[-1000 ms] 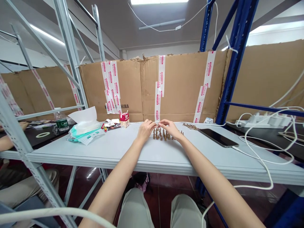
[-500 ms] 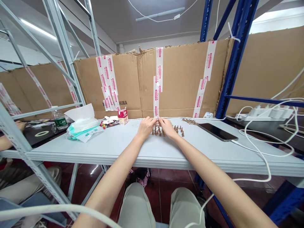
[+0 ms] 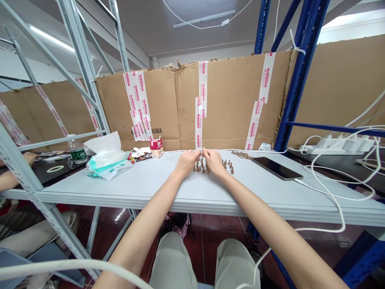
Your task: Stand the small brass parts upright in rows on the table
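Note:
My left hand (image 3: 187, 162) and my right hand (image 3: 213, 161) almost meet at the fingertips over the back part of the grey table (image 3: 150, 185). Both have their fingers bent and pinched together; whatever is between them is too small or hidden to name. Several small brass-coloured screws (image 3: 228, 166) stand upright in rows between and beside the hands, partly covered by them. Farther right lies a loose pile of similar brass-coloured pieces (image 3: 240, 154). Left of my left hand, tiny clear pieces (image 3: 173, 160) are scattered, hard to make out.
A black phone (image 3: 276, 168) with a white cable (image 3: 326, 192) lies at right, near a power strip (image 3: 337, 144). At left are a tissue pack (image 3: 106, 158), wrappers (image 3: 140, 154) and a drink carton (image 3: 157, 149). Cardboard (image 3: 231, 104) walls the back. Another person's hand (image 3: 29, 158) shows far left.
Both my hands stay pinched close together in nearly the same place. The whole view has shifted slightly. At far left, the other person's hand has moved a little.

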`<state>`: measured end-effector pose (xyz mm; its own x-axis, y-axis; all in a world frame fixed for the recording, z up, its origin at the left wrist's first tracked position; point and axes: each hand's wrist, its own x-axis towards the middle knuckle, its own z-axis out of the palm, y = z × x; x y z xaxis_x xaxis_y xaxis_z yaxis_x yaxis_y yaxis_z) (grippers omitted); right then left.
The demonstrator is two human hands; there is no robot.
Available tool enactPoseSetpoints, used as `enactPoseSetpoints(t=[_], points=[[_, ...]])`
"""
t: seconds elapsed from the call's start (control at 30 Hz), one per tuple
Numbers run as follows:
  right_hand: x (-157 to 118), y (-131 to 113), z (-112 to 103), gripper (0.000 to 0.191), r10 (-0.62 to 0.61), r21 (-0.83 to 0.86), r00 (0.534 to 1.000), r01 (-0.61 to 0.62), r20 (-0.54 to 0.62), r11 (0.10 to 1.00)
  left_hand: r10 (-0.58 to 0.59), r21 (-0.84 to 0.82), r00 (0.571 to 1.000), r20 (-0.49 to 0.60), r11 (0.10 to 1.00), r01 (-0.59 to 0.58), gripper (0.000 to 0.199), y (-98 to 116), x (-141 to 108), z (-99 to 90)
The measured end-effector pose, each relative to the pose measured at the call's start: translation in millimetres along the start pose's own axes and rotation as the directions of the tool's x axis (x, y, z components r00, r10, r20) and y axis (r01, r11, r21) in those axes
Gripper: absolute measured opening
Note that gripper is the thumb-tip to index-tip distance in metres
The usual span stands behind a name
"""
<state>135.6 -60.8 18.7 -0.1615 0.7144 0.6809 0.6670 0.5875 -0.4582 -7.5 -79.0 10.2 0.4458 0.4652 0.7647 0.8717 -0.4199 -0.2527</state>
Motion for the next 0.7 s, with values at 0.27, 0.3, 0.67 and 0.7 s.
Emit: enactPoseSetpoints(t=[0.27,0.3,0.67,0.7], points=[[2,4,1,0.047,-0.008,0.048,1.0,0.008,0.008,0.999,-0.068,-0.035,0.995,0.072,0.997,0.071,0.034,3,2,-2.9],[2,4,1,0.046,-0.009,0.063,1.0,0.008,0.013,0.998,-0.074,-0.051,0.995,0.065,0.996,0.077,0.033,3,2,-2.4],[2,12,5,0.045,-0.045,0.186,0.997,0.033,0.063,0.982,0.034,-0.032,0.999,0.034,0.999,-0.033,0.024,2,1,-2.3],[2,12,5,0.046,-0.052,0.192,0.996,0.037,0.07,0.981,0.034,-0.027,0.999,0.038,0.999,-0.033,0.023,3,1,-1.9]])
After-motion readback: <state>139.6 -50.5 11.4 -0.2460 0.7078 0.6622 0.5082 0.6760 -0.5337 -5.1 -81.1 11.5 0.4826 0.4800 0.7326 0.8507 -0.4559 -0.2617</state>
